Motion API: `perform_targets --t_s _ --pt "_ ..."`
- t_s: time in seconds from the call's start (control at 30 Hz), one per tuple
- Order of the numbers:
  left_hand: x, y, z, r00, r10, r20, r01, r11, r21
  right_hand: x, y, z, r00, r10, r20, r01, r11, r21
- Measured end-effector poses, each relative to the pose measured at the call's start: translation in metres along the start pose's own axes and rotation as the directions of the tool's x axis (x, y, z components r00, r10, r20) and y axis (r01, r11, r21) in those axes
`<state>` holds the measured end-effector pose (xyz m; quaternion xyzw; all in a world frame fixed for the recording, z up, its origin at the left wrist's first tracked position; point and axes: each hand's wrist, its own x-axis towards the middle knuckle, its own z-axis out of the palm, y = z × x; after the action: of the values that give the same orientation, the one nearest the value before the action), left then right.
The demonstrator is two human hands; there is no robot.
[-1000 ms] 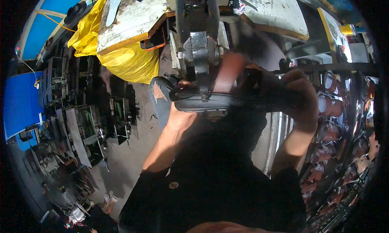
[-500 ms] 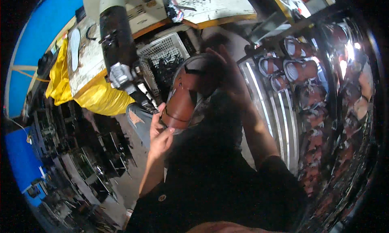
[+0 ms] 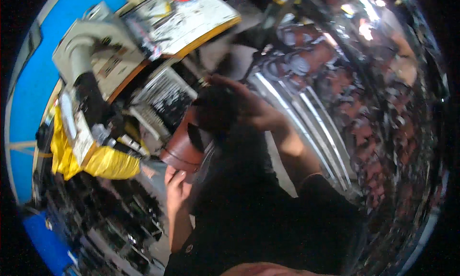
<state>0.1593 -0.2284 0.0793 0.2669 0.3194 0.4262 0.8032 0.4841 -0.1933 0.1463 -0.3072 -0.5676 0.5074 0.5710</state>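
Observation:
A brown sandal [image 3: 181, 146] with wide straps is held tilted in front of my body. My left hand [image 3: 178, 182] pinches its near end, with the thumb and fingers closed on the edge. The far part of the sandal lies in deep shadow. There my right hand [image 3: 251, 105] reaches along its far right side, fingers pointing left. Shadow and motion blur hide whether those fingers grip the sandal. To the left of the sandal stands a machine with a dark arm [image 3: 91, 96] and a metal head at its lower end.
A grey-white plastic crate [image 3: 167, 84] with dark scraps sits beyond the sandal. Behind it is a stained white worktable [image 3: 201, 24]. A yellow sack [image 3: 108, 163] hangs by the machine. Racks with several brown sandals [image 3: 364, 132] fill the right, beside metal rails [image 3: 306, 122].
The view has swung right and is blurred, so the machine and table sit further left. My right hand, apart with spread fingers before, is now closer against the sandal's far end.

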Motion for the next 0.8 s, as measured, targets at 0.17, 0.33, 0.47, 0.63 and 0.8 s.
perform_targets --t_s 0.17,0.33,0.47,0.63,0.8 --pt "0.031 0.004 0.021 0.985 -0.173 -0.010 0.173 0.985 -0.006 -0.036 -0.081 -0.025 0.974 -0.049 0.219 0.168 0.807 -0.566" --pt "0.086 0.014 0.016 0.997 0.072 0.024 -0.073 0.826 0.559 -0.096 -0.174 0.010 0.862 -0.479 -0.165 0.143 0.543 -0.828" --pt "0.106 0.015 0.014 0.726 0.619 0.298 -0.425 0.063 0.903 -0.098 -0.196 0.008 0.611 -0.791 -0.033 -0.082 -0.022 -0.996" --pt "0.103 -0.004 -0.022 0.882 0.355 0.311 -0.282 -0.131 0.950 -0.059 -0.187 -0.070 0.619 -0.784 -0.039 -0.469 -0.329 -0.820" --pt "0.090 -0.036 -0.033 0.953 0.127 0.276 -0.297 0.199 0.934 -0.041 -0.174 -0.141 0.795 -0.571 -0.206 -0.484 -0.392 -0.782"
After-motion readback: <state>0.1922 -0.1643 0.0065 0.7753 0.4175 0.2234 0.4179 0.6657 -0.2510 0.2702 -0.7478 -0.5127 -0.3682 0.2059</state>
